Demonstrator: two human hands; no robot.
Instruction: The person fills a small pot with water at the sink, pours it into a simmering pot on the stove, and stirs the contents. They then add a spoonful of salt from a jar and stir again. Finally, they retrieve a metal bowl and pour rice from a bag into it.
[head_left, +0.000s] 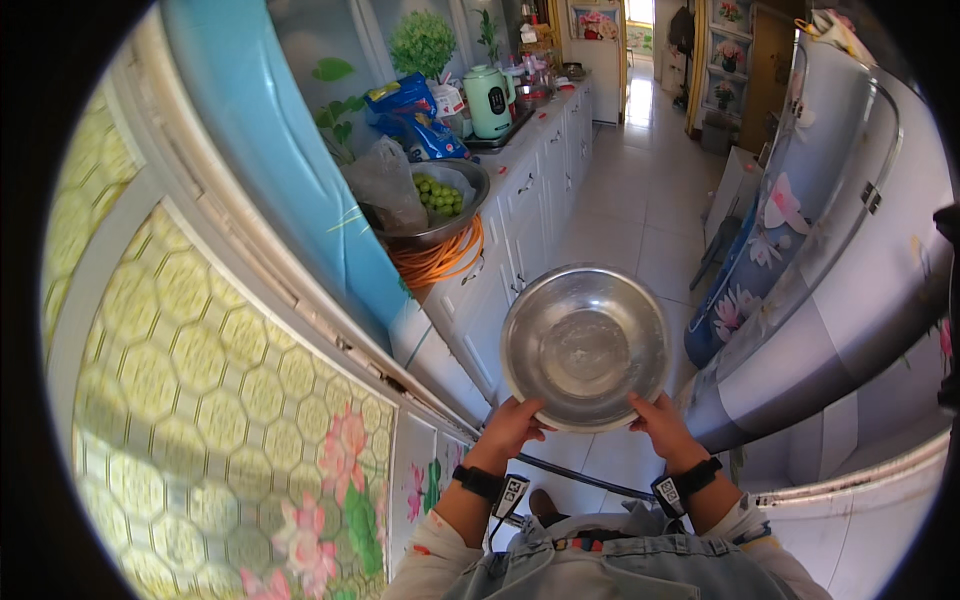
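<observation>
A round stainless steel basin (585, 349) is held out in front of my body, its inside facing up toward me. Nothing lies in it apart from some whitish marks on the bottom. My left hand (517, 427) grips the near left part of the rim, thumb on top. On the near right part of the rim is my right hand (658, 424), also with its thumb over the edge. The fingers under the basin are partly hidden.
Along the left runs a white cabinet counter (517, 172) bearing a metal bowl (480, 180) of green fruit, coiled orange hose (442, 259) and a green electric kettle (487, 101). A flower-patterned refrigerator (810, 300) stands right. Tiled floor (637, 202) leads ahead to a doorway.
</observation>
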